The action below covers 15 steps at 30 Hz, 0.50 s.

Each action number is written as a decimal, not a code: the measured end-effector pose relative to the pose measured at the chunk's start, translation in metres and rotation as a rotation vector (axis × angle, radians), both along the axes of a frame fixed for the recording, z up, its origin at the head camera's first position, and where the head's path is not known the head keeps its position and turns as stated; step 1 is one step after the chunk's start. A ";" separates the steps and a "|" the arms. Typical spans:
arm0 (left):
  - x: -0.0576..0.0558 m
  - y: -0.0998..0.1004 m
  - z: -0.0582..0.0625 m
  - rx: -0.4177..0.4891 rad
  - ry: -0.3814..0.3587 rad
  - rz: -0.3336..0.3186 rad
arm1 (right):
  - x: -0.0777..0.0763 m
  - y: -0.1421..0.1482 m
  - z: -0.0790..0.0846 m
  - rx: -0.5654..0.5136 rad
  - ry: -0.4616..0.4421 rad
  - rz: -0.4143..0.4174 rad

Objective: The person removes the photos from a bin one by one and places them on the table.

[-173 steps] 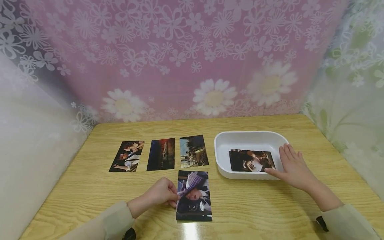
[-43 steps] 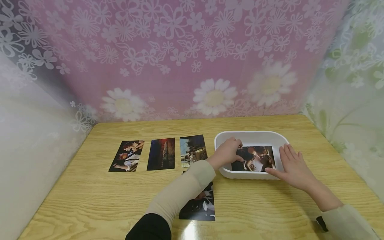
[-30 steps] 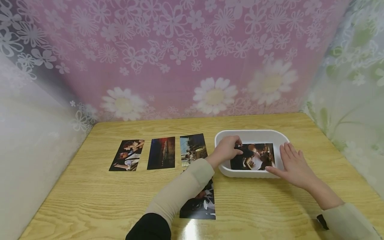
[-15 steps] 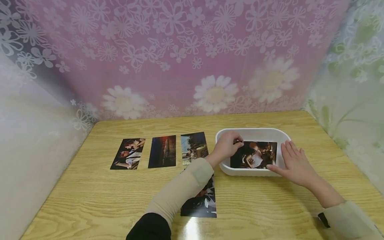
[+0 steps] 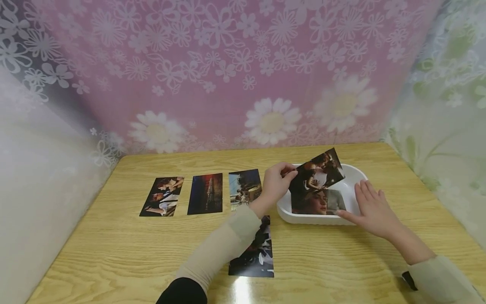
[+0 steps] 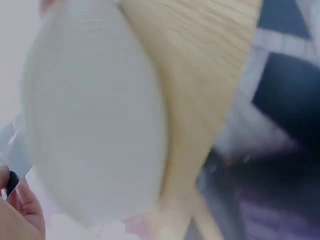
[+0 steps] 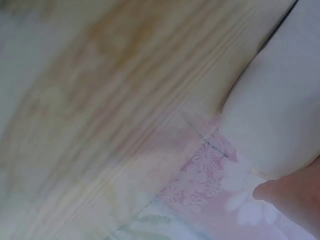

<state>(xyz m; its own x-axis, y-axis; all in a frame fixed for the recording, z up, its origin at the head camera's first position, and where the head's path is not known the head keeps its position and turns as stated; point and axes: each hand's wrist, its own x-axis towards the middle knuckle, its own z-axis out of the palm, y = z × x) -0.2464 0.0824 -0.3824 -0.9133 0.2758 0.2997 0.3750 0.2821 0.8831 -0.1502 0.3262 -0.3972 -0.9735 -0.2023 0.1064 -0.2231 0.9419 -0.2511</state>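
In the head view my left hand [image 5: 274, 182] pinches a dark photo print [image 5: 320, 171] by its left edge. The print is tilted, its far corner raised past the back rim of the white tray [image 5: 357, 173]. Below it, another photo print [image 5: 317, 202] showing a face in profile lies in the tray. My right hand [image 5: 373, 209] rests with straight fingers on the tray's right rim, thumb over the front corner. The left wrist view has the tray's outer side [image 6: 95, 125] large in the middle, and the left hand [image 6: 22, 215] low at the left edge.
Left of the tray, three photo prints lie in a row: a couple [image 5: 162, 196], a dark red-and-blue scene [image 5: 206, 194] and a deck scene [image 5: 243, 185]. Another print [image 5: 254, 257] lies nearer, partly under the left forearm. A floral curtain [image 5: 212, 105] stands behind the wooden table [image 5: 114, 253].
Earlier the left hand left the near print on the table and reached into the tray. It has now lifted the top print up and back, uncovering the face print. The right hand stays put.
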 end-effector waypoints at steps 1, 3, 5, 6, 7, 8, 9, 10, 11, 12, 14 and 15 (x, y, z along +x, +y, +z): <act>0.001 -0.005 0.003 0.024 -0.016 0.005 | 0.000 0.000 0.000 0.002 0.003 0.001; 0.004 -0.016 0.009 0.076 -0.049 0.005 | -0.001 0.001 -0.001 0.006 0.007 0.002; 0.009 -0.031 0.014 0.131 -0.100 -0.006 | -0.001 0.001 -0.002 0.008 0.005 0.002; 0.012 -0.039 0.017 0.163 -0.130 -0.015 | -0.002 0.001 -0.002 0.008 0.003 0.002; 0.015 -0.048 0.018 0.204 -0.168 -0.032 | -0.002 0.001 -0.002 0.009 -0.001 0.002; 0.018 -0.057 0.020 0.248 -0.209 -0.049 | -0.002 0.001 -0.002 0.008 -0.004 0.003; 0.022 -0.066 0.022 0.289 -0.255 -0.066 | -0.002 0.001 -0.002 0.007 -0.007 0.003; 0.026 -0.076 0.023 0.320 -0.287 -0.078 | -0.002 0.001 -0.002 0.006 -0.008 0.004; 0.029 -0.086 0.024 0.345 -0.315 -0.082 | -0.002 0.001 -0.002 0.004 -0.011 0.005; 0.033 -0.096 0.025 0.361 -0.333 -0.086 | -0.002 0.001 -0.002 0.003 -0.010 0.005; 0.041 -0.116 0.025 0.374 -0.363 -0.078 | -0.001 0.001 -0.001 0.001 -0.013 0.003; 0.045 -0.126 0.024 0.371 -0.370 -0.068 | -0.001 0.001 -0.001 0.002 -0.013 0.002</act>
<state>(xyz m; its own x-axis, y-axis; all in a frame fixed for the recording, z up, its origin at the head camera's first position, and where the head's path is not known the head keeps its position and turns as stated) -0.2012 -0.0433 -0.3585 -0.9604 0.2744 0.0488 0.0253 -0.0886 0.9957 -0.1512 0.3274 -0.3985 -0.9745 -0.2043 0.0930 -0.2216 0.9421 -0.2517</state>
